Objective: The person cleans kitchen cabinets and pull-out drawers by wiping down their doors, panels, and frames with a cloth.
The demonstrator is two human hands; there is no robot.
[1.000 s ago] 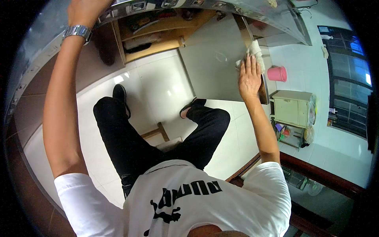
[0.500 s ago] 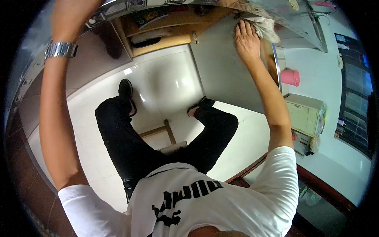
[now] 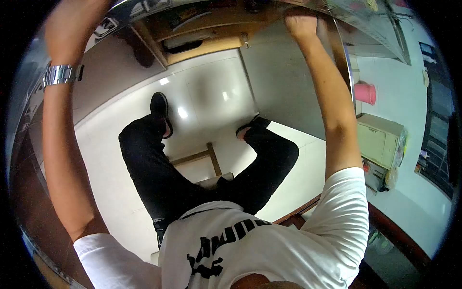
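My left hand [image 3: 77, 26], with a metal watch [image 3: 62, 74] on its wrist, is at the upper left by the counter edge. The top border of the view cuts off its fingers. My right hand [image 3: 301, 24] is at the top, against the upper part of the open grey cabinet door [image 3: 284, 77]. Only its back and wrist show. Its fingers are hidden, and no cloth can be made out there. Beside the door, the open cabinet shows a wooden shelf edge [image 3: 207, 52] and dark items inside.
A low wooden stool [image 3: 211, 159] stands between my legs on the pale tiled floor [image 3: 202, 101]. To the right are a pink bucket [image 3: 366, 94], a light green cabinet [image 3: 380, 137] and a dark window [image 3: 438, 120]. The door's outer edge [image 3: 347, 62] lies close to my right forearm.
My right hand was spread on a pale crumpled cloth at the door's top; it has moved up, and its fingers and the cloth no longer show. My left hand has shifted slightly left.
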